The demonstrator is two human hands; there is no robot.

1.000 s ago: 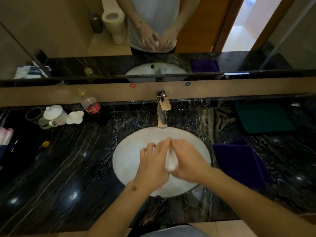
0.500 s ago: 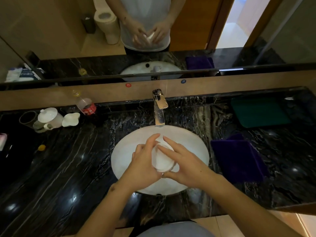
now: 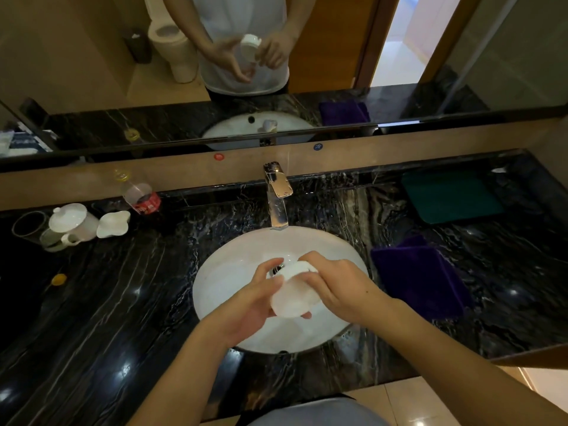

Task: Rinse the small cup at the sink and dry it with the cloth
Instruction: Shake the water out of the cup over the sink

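A small white cup (image 3: 295, 293) lies on its side above the white oval sink (image 3: 227, 272), its mouth turned away from me. My left hand (image 3: 250, 298) cradles it from the left and below. My right hand (image 3: 339, 289) grips it from the right, fingers over the rim. A folded purple cloth (image 3: 419, 279) rests on the black marble counter just right of the sink. The chrome tap (image 3: 276, 195) stands behind the basin; no stream of water is visible from it.
At the back left stand a white lidded teapot (image 3: 72, 224), a white dish (image 3: 113, 224), a glass (image 3: 27, 227) and a plastic bottle (image 3: 138, 195). A green mat (image 3: 448, 196) lies at the back right. A mirror runs along the wall and reflects a person's hands.
The cup has turned in my hands from upright with its mouth toward me to lying on its side. Both hands have shifted their hold around it over the basin.
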